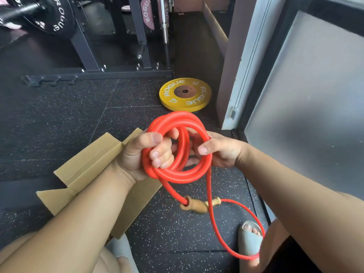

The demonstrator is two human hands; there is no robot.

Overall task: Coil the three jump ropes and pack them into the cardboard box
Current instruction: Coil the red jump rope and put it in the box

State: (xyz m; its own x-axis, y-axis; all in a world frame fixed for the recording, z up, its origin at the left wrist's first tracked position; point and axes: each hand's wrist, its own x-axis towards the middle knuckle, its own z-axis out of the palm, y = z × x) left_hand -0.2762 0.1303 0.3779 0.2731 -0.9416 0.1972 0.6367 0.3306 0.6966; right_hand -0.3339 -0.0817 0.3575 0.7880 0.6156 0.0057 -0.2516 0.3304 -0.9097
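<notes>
Head view: both hands closed on thick red rubber jump rope [178, 148], coiled. Left hand [145, 152] grips coil's left side; right hand [218, 150] pinches right side. Uncoiled tail hangs near-right. Flattened cardboard box [92, 166] lies left, nearest left hand.

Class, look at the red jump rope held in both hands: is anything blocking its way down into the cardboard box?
Nothing separate blocks it. The red jump rope is held by the left hand and right hand just above the cardboard box. Only the left forearm covers the box, and a loose tail with wooden handles hangs uncoiled.
</notes>
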